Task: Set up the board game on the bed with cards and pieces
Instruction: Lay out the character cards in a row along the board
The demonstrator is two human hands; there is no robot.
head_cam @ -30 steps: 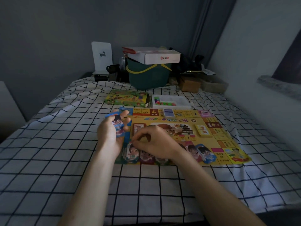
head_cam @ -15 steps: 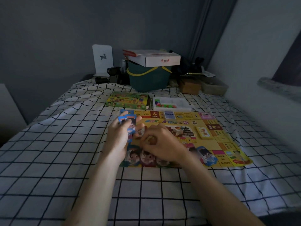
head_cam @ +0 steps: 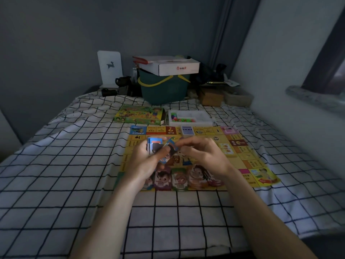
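Note:
A yellow game board (head_cam: 248,157) lies flat on the checked bedsheet. My left hand (head_cam: 147,161) grips a small stack of character cards (head_cam: 155,144) above the board's left half. My right hand (head_cam: 203,156) is beside it, its fingertips pinching the top card (head_cam: 170,146) of that stack. Several character cards (head_cam: 179,178) lie in a row along the board's near edge. A blue card pile (head_cam: 187,130) sits at the far edge and a yellow one (head_cam: 226,150) at the right.
Beyond the board lie the green game box (head_cam: 140,114) and a white tray (head_cam: 197,116) with coloured pieces. A green basket (head_cam: 164,88) with a white carton on top, a bookend and small boxes stand at the bed's head. A wall runs along the right.
My right hand has lifted off the board's card row and come up to the stack in my left hand, now pinching its top card. The left hand shifted slightly right.

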